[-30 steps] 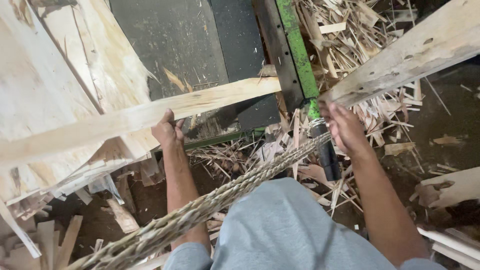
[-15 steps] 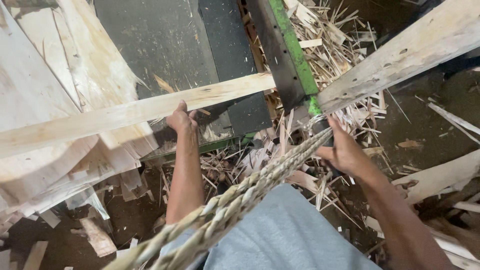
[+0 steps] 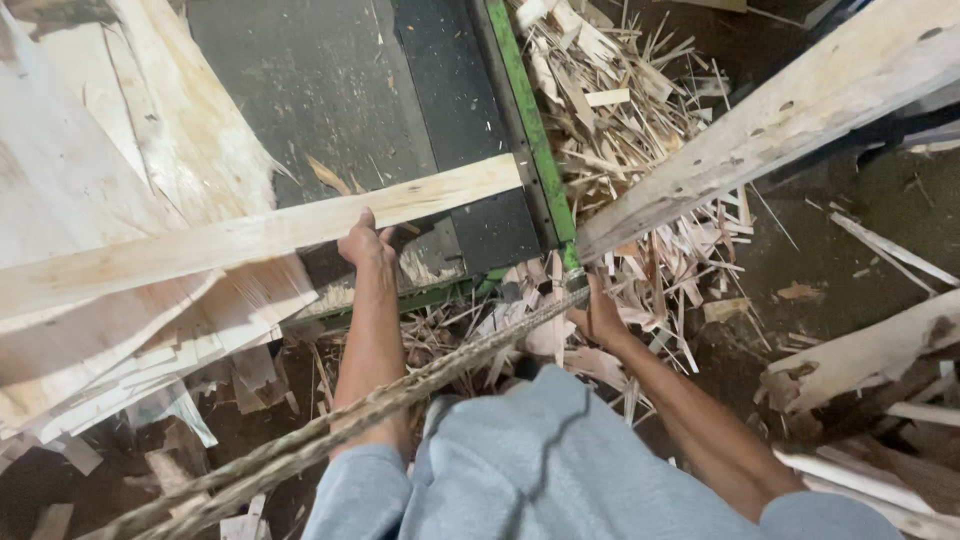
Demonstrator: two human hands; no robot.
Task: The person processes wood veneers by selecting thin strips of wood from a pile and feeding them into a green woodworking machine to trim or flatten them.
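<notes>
A long pale wooden plank (image 3: 250, 235) is gripped at its near edge by the curled fingers of the left hand (image 3: 365, 243). The right hand (image 3: 597, 315) is closed near a second pale plank's (image 3: 760, 130) lower end; contact cannot be told. A twisted rope (image 3: 400, 395) lies beneath the fingers, splintered wood scraps (image 3: 640, 120) beyond.

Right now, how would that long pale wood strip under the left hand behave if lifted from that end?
The long pale wood strip looks thin and long, so it would probably flex and sag. It seems light for its length. The left hand grips one edge; its rough-sawn face likely isn't slippery, though it may splinter like the scrap pile.
</notes>
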